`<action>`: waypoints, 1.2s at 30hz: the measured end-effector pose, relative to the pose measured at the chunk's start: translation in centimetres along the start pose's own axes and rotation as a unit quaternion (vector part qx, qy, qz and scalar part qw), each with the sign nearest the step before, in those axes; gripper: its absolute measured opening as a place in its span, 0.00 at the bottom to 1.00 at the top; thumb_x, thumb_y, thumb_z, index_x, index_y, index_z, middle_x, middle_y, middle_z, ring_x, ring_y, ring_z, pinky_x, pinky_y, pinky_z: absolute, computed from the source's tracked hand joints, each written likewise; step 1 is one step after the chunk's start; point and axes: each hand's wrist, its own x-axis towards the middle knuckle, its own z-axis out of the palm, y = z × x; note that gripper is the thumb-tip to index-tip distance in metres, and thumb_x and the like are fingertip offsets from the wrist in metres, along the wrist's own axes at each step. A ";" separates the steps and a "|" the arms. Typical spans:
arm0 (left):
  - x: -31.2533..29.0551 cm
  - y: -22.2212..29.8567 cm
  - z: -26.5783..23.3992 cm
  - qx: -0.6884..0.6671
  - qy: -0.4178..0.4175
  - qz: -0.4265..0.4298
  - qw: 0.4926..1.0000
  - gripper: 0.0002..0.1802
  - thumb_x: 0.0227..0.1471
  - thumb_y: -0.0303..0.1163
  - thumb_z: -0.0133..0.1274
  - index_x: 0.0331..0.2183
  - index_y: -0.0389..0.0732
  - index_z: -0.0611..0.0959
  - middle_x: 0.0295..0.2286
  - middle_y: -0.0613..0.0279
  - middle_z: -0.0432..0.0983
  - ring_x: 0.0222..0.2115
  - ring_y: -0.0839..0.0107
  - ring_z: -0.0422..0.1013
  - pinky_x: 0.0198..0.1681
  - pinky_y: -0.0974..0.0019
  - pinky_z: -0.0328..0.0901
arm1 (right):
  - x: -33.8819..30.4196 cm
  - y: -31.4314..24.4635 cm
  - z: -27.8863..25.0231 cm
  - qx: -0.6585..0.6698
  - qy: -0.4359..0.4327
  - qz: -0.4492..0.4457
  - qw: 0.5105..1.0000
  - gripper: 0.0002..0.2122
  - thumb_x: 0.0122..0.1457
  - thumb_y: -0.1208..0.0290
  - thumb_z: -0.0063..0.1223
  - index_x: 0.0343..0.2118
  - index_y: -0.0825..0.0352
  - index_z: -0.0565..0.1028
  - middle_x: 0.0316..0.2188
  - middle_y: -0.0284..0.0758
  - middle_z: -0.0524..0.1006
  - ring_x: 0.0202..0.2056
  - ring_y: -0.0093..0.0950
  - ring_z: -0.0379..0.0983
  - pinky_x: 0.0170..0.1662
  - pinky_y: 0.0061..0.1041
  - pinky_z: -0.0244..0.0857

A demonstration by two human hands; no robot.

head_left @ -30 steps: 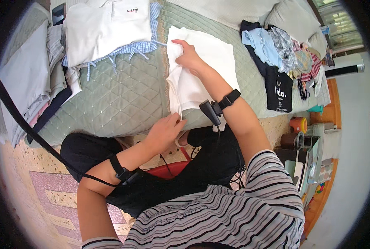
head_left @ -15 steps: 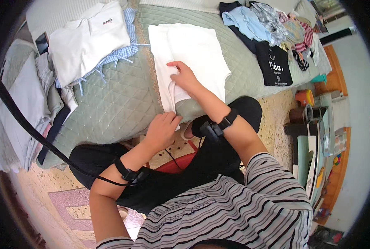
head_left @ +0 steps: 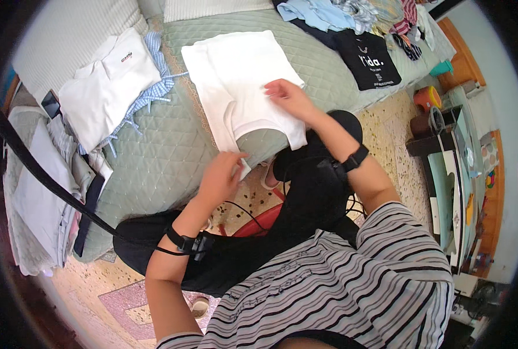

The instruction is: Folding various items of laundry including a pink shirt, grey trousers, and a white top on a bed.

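Note:
A white sleeveless top [head_left: 236, 75] lies spread on the green quilted cover in front of me, its neck opening toward me. At its near left strap my left hand [head_left: 219, 177] is closed, with the fingers curled on the cloth and the strap's end showing beside them. My right hand [head_left: 294, 102] is open over the right side of the top, fingers apart and slightly curled, with nothing held. Along the left side of the top, a narrow strip of cloth is folded over near the neckline.
Left of the top lie a white collared shirt [head_left: 111, 87] and a blue checked garment [head_left: 148, 87]. Folded grey clothes [head_left: 44, 192] are at the far left. A black printed shirt [head_left: 366, 61] and a clothes heap [head_left: 329, 14] lie at the right. A black cable [head_left: 55, 186] crosses the left side.
My right hand has let go of the folded left edge and moved right. The top's neckline and right strap now show more. My left hand stays by the left strap.

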 end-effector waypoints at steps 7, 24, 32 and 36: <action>1.7 -0.9 -1.3 0.267 0.027 -0.012 0.963 0.34 0.45 0.33 0.55 0.54 0.36 0.62 0.54 0.51 0.57 0.57 0.52 0.50 0.57 0.53 0.47 | -3.3 3.2 -4.9 -0.334 0.007 -0.109 0.936 0.17 0.49 0.72 0.54 0.44 0.65 0.71 0.46 0.43 0.69 0.42 0.38 0.69 0.47 0.31 0.63; 25.0 -4.6 -6.2 0.233 0.033 0.056 0.970 0.21 0.44 0.28 0.53 0.43 0.40 0.71 0.40 0.54 0.70 0.42 0.55 0.64 0.46 0.57 0.59 | 0.1 4.9 -3.9 -0.254 0.205 0.118 0.938 0.25 0.43 0.57 0.61 0.39 0.72 0.69 0.39 0.43 0.68 0.45 0.41 0.62 0.48 0.36 0.58; 36.4 -6.0 -0.8 0.440 -0.008 0.243 0.865 0.27 0.41 0.16 0.42 0.47 0.43 0.69 0.49 0.59 0.64 0.45 0.58 0.63 0.46 0.59 0.60 | -0.1 4.5 -2.8 -0.193 0.259 0.052 0.945 0.21 0.45 0.69 0.56 0.42 0.70 0.66 0.37 0.41 0.71 0.42 0.39 0.66 0.45 0.36 0.59; 38.7 -6.5 0.0 0.455 -0.113 0.205 0.859 0.22 0.45 0.21 0.43 0.45 0.44 0.70 0.47 0.60 0.66 0.41 0.59 0.66 0.43 0.59 0.61 | -0.2 4.1 -2.8 -0.188 0.257 0.043 0.947 0.20 0.47 0.73 0.52 0.44 0.70 0.65 0.36 0.41 0.71 0.39 0.38 0.67 0.42 0.36 0.61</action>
